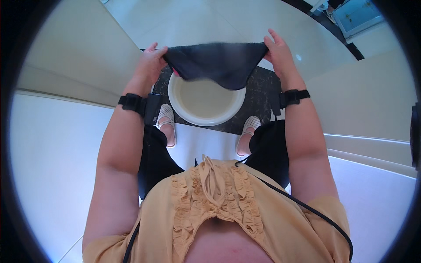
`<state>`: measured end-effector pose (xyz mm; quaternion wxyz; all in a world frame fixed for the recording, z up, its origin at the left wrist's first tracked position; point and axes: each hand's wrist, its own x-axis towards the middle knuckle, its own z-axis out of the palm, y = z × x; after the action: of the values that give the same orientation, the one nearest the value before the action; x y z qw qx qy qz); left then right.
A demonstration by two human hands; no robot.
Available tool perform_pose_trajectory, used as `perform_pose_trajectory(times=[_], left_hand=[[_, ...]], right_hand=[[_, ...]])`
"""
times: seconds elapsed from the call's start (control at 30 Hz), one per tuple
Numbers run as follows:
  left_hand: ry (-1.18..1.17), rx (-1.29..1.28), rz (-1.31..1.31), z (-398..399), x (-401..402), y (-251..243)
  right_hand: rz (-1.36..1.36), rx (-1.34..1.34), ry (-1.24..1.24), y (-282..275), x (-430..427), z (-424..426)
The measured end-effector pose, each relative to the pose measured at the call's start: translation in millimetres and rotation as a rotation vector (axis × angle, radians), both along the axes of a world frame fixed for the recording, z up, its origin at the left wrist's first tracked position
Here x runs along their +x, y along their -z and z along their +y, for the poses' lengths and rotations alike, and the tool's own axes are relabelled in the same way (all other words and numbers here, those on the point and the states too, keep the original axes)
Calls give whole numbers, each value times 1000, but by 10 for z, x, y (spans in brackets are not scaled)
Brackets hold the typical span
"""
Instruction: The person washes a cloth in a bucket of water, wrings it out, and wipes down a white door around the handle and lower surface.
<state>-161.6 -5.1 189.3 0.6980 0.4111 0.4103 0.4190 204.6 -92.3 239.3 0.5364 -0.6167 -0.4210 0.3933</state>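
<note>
A dark navy cloth [217, 62] is stretched between my two hands, its lower edge hanging loose and slightly blurred. My left hand [152, 62] pinches one upper corner, and my right hand [278, 51] grips the opposite corner with some fingers raised. Below the cloth stands a round white basin [205, 121], whose far rim the fabric hides. Pale, cloudy liquid seems to fill part of it. A small pink patch [176, 71] shows at the cloth's left edge; I cannot tell what it belongs to.
The basin stands on a dark marbled floor strip [263, 88] between two pale upright panels or door edges [85, 62]. My feet in white perforated shoes [166, 113] are on either side. Wrist-strapped devices [153, 108] and a black cable [306, 205] run along me. Another person's foot [330, 14] appears far right.
</note>
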Motion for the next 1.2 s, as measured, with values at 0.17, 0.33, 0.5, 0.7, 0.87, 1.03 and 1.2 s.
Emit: perform_pose_trajectory(times=[0.17, 0.33, 0.5, 0.7, 0.87, 1.03, 1.2], left_hand=[[-6, -110, 138, 78, -199, 141], [-160, 38, 239, -94, -162, -91], [-196, 108, 236, -4, -219, -101], [-28, 130, 358, -129, -117, -166], [-41, 458, 741, -100, -98, -77], [27, 367, 721, 9, -191, -57], [-105, 127, 409, -140, -101, -268]], right_hand=[[18, 91, 19, 156, 36, 83], [2, 92, 28, 139, 24, 48], [33, 6, -62, 70, -5, 41], [-108, 33, -257, 110, 60, -20], [-408, 39, -141, 124, 146, 41], [-700, 92, -8, 54, 197, 50], [-370, 62, -88, -44, 209, -74]])
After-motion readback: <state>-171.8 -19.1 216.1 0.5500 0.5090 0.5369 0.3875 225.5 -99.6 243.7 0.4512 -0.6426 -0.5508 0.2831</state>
